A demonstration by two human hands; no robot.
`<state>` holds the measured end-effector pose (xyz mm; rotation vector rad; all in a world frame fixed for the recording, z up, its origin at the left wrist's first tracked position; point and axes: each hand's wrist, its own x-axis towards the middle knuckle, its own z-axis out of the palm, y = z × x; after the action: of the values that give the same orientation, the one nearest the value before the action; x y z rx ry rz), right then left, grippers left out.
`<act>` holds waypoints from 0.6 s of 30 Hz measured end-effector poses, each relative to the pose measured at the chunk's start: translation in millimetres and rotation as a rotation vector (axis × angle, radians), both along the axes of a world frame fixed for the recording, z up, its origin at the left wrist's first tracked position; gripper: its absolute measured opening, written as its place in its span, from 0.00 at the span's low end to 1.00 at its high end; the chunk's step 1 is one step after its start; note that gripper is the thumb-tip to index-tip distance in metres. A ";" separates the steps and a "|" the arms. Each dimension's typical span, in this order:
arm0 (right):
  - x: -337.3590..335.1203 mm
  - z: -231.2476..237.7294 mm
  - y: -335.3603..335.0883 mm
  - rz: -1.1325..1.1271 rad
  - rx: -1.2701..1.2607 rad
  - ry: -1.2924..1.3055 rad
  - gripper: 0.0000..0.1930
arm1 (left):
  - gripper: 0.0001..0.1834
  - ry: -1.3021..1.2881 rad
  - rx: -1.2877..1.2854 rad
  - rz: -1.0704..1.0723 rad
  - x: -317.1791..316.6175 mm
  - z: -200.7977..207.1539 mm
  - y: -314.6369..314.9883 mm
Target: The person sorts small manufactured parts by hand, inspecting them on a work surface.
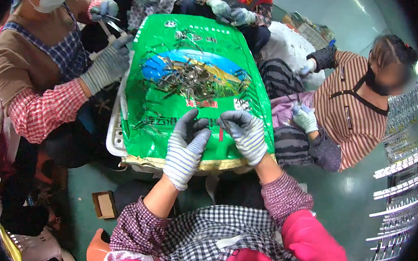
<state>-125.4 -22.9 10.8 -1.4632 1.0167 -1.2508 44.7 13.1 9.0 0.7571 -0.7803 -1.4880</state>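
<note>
a loose heap of small dark pieces (193, 80) lies mid-way up the green printed sack (226, 37), with strays scattered round its edges. nearer the wearer, the gloved left hand (187, 149) is spread, thumb apart from the fingers, and looks empty. beside it, the gloved right hand (246, 132) has its fingertips drawn narrow; whether they pinch a piece i cannot tell. a white perforated tray (116, 137) shows under the sack's left side.

thick glove tips could fumble such thin bits, and a tug on the slick, creased sack might send strays over its edge. a co-worker's gloved hand (108, 65) at the left side could jog it too. on the floor sits a small open box (96, 206).
</note>
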 end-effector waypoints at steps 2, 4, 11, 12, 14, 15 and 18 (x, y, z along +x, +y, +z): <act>-8.2 17.4 -0.8 -0.007 -0.047 0.269 0.07 | 0.28 0.019 -0.018 -0.020 0.1 3.4 3.7; -21.2 20.6 -15.4 0.019 -0.152 0.464 0.07 | 0.27 0.004 -0.022 -0.041 0.6 8.6 8.2; -54.9 45.1 -116.7 -0.129 -0.287 0.650 0.09 | 0.25 -0.082 -0.021 -0.097 -6.5 18.8 10.7; -62.4 48.9 -138.0 -0.194 -0.261 0.746 0.09 | 0.25 -0.057 -0.029 -0.093 -9.2 16.3 10.4; -73.4 50.7 -175.3 -0.229 -0.306 1.021 0.10 | 0.25 -0.077 -0.037 -0.102 -9.2 14.7 10.4; -86.0 45.3 -198.2 -0.250 -0.316 1.182 0.10 | 0.25 -0.098 -0.052 -0.114 -10.4 14.2 9.0; -90.4 40.8 -234.2 -0.264 -0.186 1.483 0.10 | 0.24 -0.113 -0.031 -0.098 -9.7 15.1 7.2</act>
<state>-215.9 -257.1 51.6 -2.4845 2.0821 -0.1927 35.0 20.3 24.1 0.7946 -0.9352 -1.5270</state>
